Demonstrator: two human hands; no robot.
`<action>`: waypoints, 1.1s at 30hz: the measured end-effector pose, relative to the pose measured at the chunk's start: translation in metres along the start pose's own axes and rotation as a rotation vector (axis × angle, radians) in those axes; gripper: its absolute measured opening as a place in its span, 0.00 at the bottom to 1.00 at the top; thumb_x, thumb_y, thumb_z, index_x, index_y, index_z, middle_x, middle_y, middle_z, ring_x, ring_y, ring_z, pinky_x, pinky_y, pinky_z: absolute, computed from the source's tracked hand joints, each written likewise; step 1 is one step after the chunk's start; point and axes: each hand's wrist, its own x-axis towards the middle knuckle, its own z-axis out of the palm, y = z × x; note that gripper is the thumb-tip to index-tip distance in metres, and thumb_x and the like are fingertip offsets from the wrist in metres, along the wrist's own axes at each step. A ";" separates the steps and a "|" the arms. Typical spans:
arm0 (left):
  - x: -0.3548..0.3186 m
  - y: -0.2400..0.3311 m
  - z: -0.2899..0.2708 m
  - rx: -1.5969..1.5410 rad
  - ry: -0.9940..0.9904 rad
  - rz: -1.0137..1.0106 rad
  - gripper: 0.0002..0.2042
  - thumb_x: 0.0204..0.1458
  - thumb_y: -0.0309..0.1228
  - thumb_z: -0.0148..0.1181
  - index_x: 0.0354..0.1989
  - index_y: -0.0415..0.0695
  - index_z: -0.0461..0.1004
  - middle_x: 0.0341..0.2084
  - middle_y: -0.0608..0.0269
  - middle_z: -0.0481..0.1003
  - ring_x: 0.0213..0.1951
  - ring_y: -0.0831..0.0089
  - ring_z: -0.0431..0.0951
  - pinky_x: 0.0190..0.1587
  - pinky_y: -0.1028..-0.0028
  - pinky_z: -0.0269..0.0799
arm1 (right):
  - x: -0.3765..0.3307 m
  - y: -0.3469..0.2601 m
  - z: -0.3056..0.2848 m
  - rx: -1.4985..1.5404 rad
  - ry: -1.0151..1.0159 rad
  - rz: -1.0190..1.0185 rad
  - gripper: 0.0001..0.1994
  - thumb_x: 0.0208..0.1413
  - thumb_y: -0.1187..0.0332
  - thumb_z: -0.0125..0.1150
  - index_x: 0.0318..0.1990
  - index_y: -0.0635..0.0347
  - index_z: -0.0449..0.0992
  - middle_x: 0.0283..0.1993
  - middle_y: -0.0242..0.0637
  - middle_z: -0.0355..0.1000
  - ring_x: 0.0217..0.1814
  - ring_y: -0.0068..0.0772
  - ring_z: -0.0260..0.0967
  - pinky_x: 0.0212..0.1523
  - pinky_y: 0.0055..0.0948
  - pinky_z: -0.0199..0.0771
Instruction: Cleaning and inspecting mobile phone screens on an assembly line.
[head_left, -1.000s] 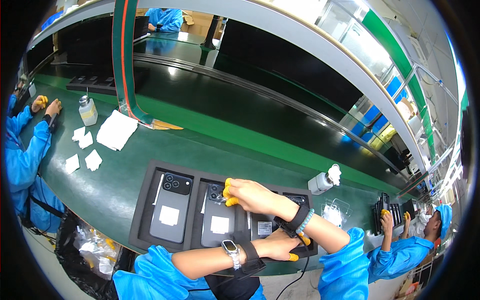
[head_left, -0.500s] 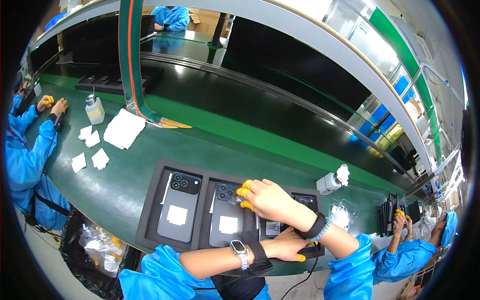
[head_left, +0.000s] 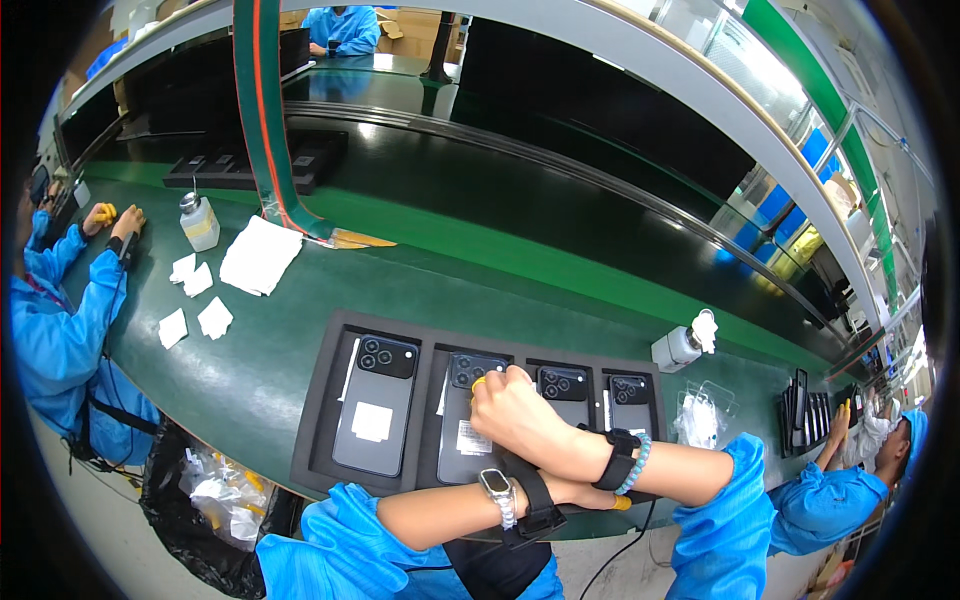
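Observation:
A black foam tray [head_left: 318, 400] holds several dark smartphones, lying camera side up in separate slots. My right hand [head_left: 525, 425], in yellow finger cots, is bent over the second phone from the left [head_left: 455, 462], just below its camera block. Its fingers are curled in, and their tips are mostly hidden behind the hand. My left hand [head_left: 590, 495] lies under my right wrist at the tray's near edge; only a yellow-capped digit shows. White labels or papers sit on the leftmost phone [head_left: 372, 455] and the second. Further right are the third [head_left: 562, 385] and fourth phones [head_left: 628, 388], partly covered by my right arm.
A white dispenser bottle [head_left: 678, 348] and clear plastic packaging [head_left: 700, 418] stand right of the tray. Left are white cloths [head_left: 262, 255], another bottle [head_left: 200, 225] and a bagged bin [head_left: 180, 510]. Co-workers sit on both sides. A green post [head_left: 262, 110] rises behind.
My right hand has drawn down from the second phone's camera block, with its fingers curled further in. The third and fourth phones' camera blocks show more. The whole view has shifted slightly.

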 end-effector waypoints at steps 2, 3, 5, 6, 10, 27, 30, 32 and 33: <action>-0.001 0.020 -0.003 0.018 -0.046 -0.028 0.23 0.47 0.44 0.64 0.46 0.39 0.73 0.41 0.65 0.76 0.42 0.76 0.74 0.47 0.76 0.68 | 0.003 0.003 0.000 0.089 -0.053 0.024 0.04 0.41 0.68 0.59 0.21 0.56 0.77 0.24 0.31 0.70 0.30 0.28 0.68 0.28 0.28 0.65; -0.001 0.031 -0.004 0.067 -0.061 -0.063 0.23 0.47 0.43 0.64 0.45 0.39 0.73 0.40 0.65 0.76 0.41 0.76 0.74 0.47 0.76 0.68 | 0.004 0.005 0.001 0.088 -0.055 0.025 0.04 0.41 0.68 0.59 0.21 0.56 0.77 0.24 0.31 0.70 0.30 0.28 0.68 0.28 0.28 0.65; 0.004 0.036 -0.001 0.116 -0.075 -0.095 0.22 0.47 0.43 0.64 0.45 0.39 0.73 0.40 0.65 0.76 0.41 0.76 0.74 0.46 0.76 0.68 | 0.006 0.009 0.002 0.195 -0.073 0.039 0.04 0.41 0.68 0.59 0.22 0.57 0.78 0.25 0.32 0.71 0.31 0.29 0.69 0.29 0.28 0.68; 0.012 0.033 0.003 0.273 -0.102 -0.127 0.21 0.47 0.41 0.64 0.44 0.39 0.74 0.39 0.65 0.76 0.40 0.77 0.74 0.46 0.76 0.68 | 0.008 0.012 0.001 0.193 -0.074 0.039 0.04 0.41 0.68 0.59 0.22 0.57 0.78 0.25 0.32 0.71 0.31 0.29 0.69 0.29 0.28 0.68; 0.013 0.013 0.005 0.234 -0.087 -0.352 0.18 0.48 0.39 0.62 0.43 0.39 0.73 0.37 0.63 0.76 0.40 0.78 0.73 0.45 0.76 0.68 | 0.011 0.009 -0.004 0.132 -0.122 0.011 0.05 0.41 0.67 0.59 0.23 0.57 0.78 0.25 0.32 0.71 0.31 0.29 0.69 0.27 0.30 0.69; 0.044 -0.030 0.019 0.696 -0.116 0.179 0.24 0.48 0.38 0.60 0.49 0.32 0.68 0.44 0.41 0.72 0.49 0.50 0.72 0.54 0.61 0.64 | 0.005 0.036 0.009 0.376 0.054 0.085 0.04 0.41 0.73 0.59 0.28 0.60 0.74 0.32 0.35 0.70 0.36 0.32 0.71 0.29 0.30 0.73; 0.050 -0.039 0.019 0.749 -0.126 0.188 0.23 0.48 0.38 0.60 0.47 0.31 0.69 0.42 0.41 0.73 0.49 0.50 0.72 0.52 0.62 0.65 | 0.008 0.041 0.009 0.375 0.073 0.080 0.04 0.43 0.73 0.58 0.29 0.61 0.74 0.33 0.36 0.70 0.37 0.32 0.71 0.29 0.29 0.73; 0.051 -0.043 0.019 0.790 -0.128 0.199 0.23 0.47 0.38 0.60 0.45 0.31 0.70 0.41 0.41 0.73 0.48 0.51 0.72 0.50 0.62 0.66 | 0.010 0.043 0.011 0.373 0.081 0.082 0.04 0.43 0.73 0.58 0.29 0.61 0.74 0.33 0.36 0.69 0.38 0.32 0.71 0.29 0.29 0.73; 0.051 -0.044 0.019 0.766 -0.105 0.233 0.22 0.47 0.38 0.60 0.45 0.31 0.71 0.40 0.41 0.74 0.47 0.50 0.73 0.50 0.62 0.67 | 0.011 0.043 0.011 0.382 0.100 0.084 0.04 0.43 0.73 0.58 0.29 0.61 0.74 0.34 0.36 0.69 0.38 0.32 0.70 0.29 0.30 0.73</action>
